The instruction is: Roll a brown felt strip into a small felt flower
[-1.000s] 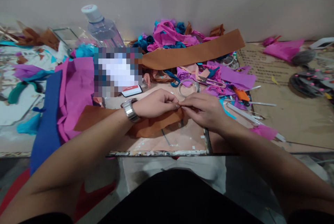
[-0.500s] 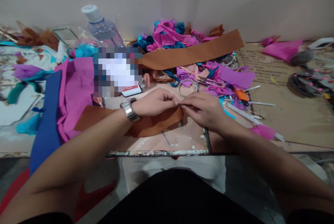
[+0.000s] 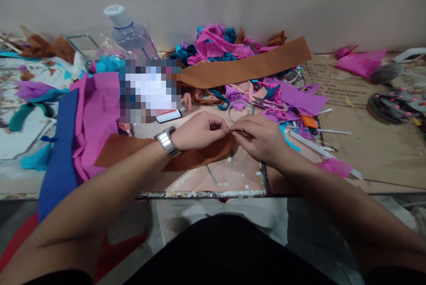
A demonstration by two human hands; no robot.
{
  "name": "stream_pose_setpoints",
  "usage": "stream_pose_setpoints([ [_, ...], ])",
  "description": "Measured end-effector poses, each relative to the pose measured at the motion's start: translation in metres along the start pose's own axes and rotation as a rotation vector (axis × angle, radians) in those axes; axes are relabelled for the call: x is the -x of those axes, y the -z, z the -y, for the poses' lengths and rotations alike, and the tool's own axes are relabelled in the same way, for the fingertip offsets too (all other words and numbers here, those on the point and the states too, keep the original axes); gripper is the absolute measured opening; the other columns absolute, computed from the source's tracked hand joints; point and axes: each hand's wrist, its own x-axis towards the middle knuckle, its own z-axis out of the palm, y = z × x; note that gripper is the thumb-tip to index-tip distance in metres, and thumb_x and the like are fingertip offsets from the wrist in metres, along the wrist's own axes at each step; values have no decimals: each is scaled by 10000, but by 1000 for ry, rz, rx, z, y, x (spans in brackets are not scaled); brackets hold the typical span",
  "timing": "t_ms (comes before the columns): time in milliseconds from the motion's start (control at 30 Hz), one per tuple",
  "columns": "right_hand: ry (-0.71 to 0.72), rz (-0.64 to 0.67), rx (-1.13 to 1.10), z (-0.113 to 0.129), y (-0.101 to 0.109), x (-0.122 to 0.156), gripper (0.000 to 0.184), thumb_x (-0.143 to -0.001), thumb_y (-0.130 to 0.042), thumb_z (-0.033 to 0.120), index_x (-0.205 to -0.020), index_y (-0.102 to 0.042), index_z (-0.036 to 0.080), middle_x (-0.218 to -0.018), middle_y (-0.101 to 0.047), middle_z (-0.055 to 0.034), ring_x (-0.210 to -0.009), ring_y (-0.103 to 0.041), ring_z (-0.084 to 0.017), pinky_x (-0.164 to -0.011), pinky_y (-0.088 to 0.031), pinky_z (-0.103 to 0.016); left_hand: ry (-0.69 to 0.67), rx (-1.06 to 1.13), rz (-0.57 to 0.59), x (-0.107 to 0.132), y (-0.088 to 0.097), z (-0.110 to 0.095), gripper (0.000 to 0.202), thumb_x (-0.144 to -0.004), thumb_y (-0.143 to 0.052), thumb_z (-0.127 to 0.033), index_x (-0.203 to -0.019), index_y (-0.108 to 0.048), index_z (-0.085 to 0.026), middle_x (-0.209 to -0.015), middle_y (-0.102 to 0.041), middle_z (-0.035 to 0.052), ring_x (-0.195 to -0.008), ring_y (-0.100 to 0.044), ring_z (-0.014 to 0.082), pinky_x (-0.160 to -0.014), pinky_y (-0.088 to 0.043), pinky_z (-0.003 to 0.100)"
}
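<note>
Worktable (image 3: 239, 176), scraps (image 3: 213, 39) far | brown strip (image 3: 203, 158): near centre, partly beneath left hand (image 3: 199, 130) | left hand, right hand (image 3: 262, 138): fingertips meeting, apparently pinching strip's right end | change: strip's near edge shifted slightly farther; reads as edge being gathered, unfinished

The single camera is mounted on the person's head and faces forward and steeply down at the worktable (image 3: 246, 169). The viewpoint stands above and just behind the torso (image 3: 226, 249), which occupies the near middle. The left forearm (image 3: 113, 187) and right forearm (image 3: 333, 196) enter from near left and near right. The left hand (image 3: 199, 132) and right hand (image 3: 262, 136) sit about mid-view, at close range. Coverage is wide, crossing the table from left to right, with the wall (image 3: 239, 5) closing the far side
</note>
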Motion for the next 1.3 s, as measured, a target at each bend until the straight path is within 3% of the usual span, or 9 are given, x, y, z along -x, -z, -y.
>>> stream_pose_setpoints([
  [267, -37, 24, -67, 2, 2, -3, 127, -964, -631, 138, -1021, -725, 203, -1028, -729, -86, -969, -695, -227, -838, -567, -356, -43, -167, -71, 4, -3, -8, 336, -1007, -569, -383, -830, -736, -151, -731, -686, 5, -671, -540, 125, -650, -363, 265],
  [567, -137, 65, -257, 4, 3, -7, 120, -927, -655, 103, -948, -702, 211, -1079, -660, -76, -1026, -654, -223, -905, -541, -383, -107, -465, -127, 9, -6, -12, 278, -1004, -562, -325, -907, -778, -179, -714, -705, 16, -624, -559, 141, -634, -334, 298],
  [1100, -217, 105, -394, -1, 6, -9, 113, -917, -682, 104, -908, -726, 208, -1048, -682, -55, -1008, -664, -207, -913, -525, -367, -183, -589, -125, 10, -8, -16, 301, -1037, -536, -310, -874, -743, -164, -770, -728, 49, -668, -601, 165, -654, -354, 313],
  [1300, -203, 82, -366, -2, 7, -8, 106, -928, -695, 140, -961, -748, 225, -1062, -688, -54, -1012, -668, -208, -914, -530, -370, -167, -557, -176, 10, -6, -14, 262, -1028, -565, -323, -976, -784, -190, -833, -774, 42, -713, -661, 174, -675, -403, 310],
])
